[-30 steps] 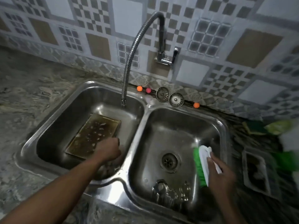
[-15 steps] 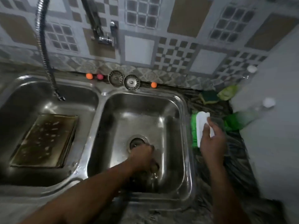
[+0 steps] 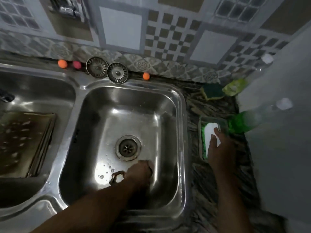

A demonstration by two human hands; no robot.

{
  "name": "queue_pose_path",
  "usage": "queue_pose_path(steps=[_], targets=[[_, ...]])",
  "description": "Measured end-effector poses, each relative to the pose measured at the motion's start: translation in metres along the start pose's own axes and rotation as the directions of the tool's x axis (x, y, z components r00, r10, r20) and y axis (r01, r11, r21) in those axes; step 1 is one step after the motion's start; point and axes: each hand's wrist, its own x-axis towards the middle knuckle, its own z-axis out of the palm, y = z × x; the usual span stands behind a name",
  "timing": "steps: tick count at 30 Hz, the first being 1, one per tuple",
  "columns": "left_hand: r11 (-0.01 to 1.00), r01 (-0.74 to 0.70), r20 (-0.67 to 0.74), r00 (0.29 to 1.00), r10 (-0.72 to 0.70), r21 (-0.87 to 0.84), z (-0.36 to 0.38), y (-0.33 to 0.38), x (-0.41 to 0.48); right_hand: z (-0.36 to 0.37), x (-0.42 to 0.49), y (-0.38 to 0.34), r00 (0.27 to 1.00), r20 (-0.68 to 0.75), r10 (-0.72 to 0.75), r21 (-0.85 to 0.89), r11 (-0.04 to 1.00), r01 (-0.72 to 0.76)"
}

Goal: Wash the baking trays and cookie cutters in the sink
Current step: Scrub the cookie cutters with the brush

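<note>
Bench (image 3: pixel 202 179), dark mottled stone, carrying a stainless double sink (image 3: pixel 182 125) against its tiled back edge. Right basin (image 3: pixel 104 115): wet, open drain (image 3: pixel 128 147) at centre. Left basin (image 3: pixel 42 91): cut off by the left edge of view; holds one baking tray (image 3: pixel 21 142), rectangular, stained and spotted, lying flat on the basin floor. Left hand (image 3: pixel 138 172): down in the right basin near its front wall, fingers curled closed; what it grips is hidden. Cookie cutter (image 3: pixel 117 177), a small metal outline, on the basin floor touching that hand on its left side. Right hand (image 3: pixel 218 148): over the bench's right side, fingers extended together, resting on a white-backed green scrubbing brush (image 3: pixel 210 132) lying in a small clear tray (image 3: pixel 201 137) just beside the sink rim. Green bottle (image 3: pixel 242 121), blurred, next to that tray. Dark green scouring pad (image 3: pixel 212 90) and pale green cloth (image 3: pixel 234 86) near the bench's back right corner. Two sink strainers (image 3: pixel 107 70) leaning at the back edge; two orange balls (image 3: pixel 62 63) and one pink ball (image 3: pixel 77 64) along the same edge.
</note>
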Motion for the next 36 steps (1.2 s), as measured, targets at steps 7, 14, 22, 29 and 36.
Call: queue_pose_path(steps=[7, 14, 22, 29, 36], targets=[[0.978, 0.041, -0.051, 0.997, -0.053, -0.206, -0.016, 0.005, -0.007, -0.014, -0.002, -0.005, 0.999, -0.046, 0.002, 0.022, 1.000, -0.001], [0.992, -0.125, 0.014, 0.992, 0.125, -0.004, -0.004, 0.004, -0.012, -0.022, -0.013, -0.010, 0.997, -0.069, -0.041, 0.017, 0.999, 0.042], [0.981, -0.186, -0.058, 0.981, 0.184, -0.048, 0.006, -0.001, -0.002, -0.019, -0.012, -0.001, 0.995, -0.066, -0.081, 0.030, 0.996, 0.083], [0.605, -0.137, -0.184, 0.983, -0.016, -0.784, -0.045, -0.014, -0.011, -0.030, -0.008, -0.031, 0.982, -0.168, -0.083, 0.137, 0.985, 0.107], [0.048, -0.251, -0.255, 0.963, -0.089, -0.967, -0.132, -0.028, -0.054, -0.010, -0.043, -0.128, 0.961, -0.057, -0.271, 0.433, 0.861, 0.269]])
